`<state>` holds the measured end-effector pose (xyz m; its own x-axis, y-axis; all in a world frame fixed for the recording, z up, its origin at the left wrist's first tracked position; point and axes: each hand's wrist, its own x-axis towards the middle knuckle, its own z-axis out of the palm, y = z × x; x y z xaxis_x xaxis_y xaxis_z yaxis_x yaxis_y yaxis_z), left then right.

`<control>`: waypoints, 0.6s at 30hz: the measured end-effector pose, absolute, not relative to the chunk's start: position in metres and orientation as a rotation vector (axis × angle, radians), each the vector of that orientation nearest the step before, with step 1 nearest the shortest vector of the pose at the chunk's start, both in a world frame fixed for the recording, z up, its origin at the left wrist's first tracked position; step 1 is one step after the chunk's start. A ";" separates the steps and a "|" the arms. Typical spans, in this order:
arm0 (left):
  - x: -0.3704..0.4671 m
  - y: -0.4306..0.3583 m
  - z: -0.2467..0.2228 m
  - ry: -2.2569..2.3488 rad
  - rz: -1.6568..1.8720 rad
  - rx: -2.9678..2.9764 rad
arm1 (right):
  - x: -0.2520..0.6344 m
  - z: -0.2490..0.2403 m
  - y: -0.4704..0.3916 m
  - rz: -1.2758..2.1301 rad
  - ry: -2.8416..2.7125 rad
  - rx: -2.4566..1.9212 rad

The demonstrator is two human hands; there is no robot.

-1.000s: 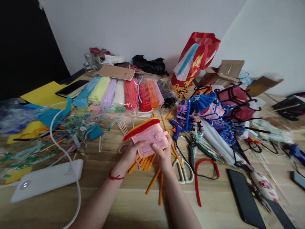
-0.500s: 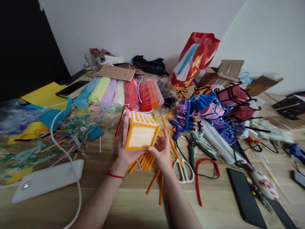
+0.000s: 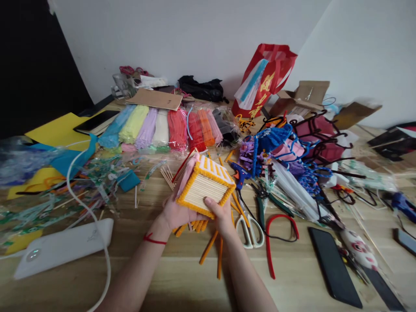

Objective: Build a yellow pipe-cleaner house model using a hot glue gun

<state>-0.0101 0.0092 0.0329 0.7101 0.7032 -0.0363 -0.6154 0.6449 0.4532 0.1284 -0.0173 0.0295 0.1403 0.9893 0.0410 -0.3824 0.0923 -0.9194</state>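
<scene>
The box (image 3: 205, 193) is held up over the middle of the worktop (image 3: 182, 281), whose near edge falls outside the view. The left hand (image 3: 180, 213) grasps the box from its pink side and below, most of its fingers hidden. The right hand (image 3: 222, 211) also grips it, thumb pressed on the face of pale sticks; the fingers behind cannot be seen. The box's far side is out of sight, and only a sliver of red trim (image 3: 183, 167) shows past the pink. Under the hands, the orange stems (image 3: 199, 226) are mostly covered. Toward the right edge, the scissors (image 3: 249, 236) show their handles, the blades hard to make out. Toward the left edge, the scraps (image 3: 97, 182) blur together. At the back edge, the black bag (image 3: 203, 89) conceals whatever it holds.
</scene>
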 end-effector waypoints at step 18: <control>0.011 0.009 0.009 0.475 1.142 0.370 | 0.128 0.023 -0.016 0.975 -1.070 -0.988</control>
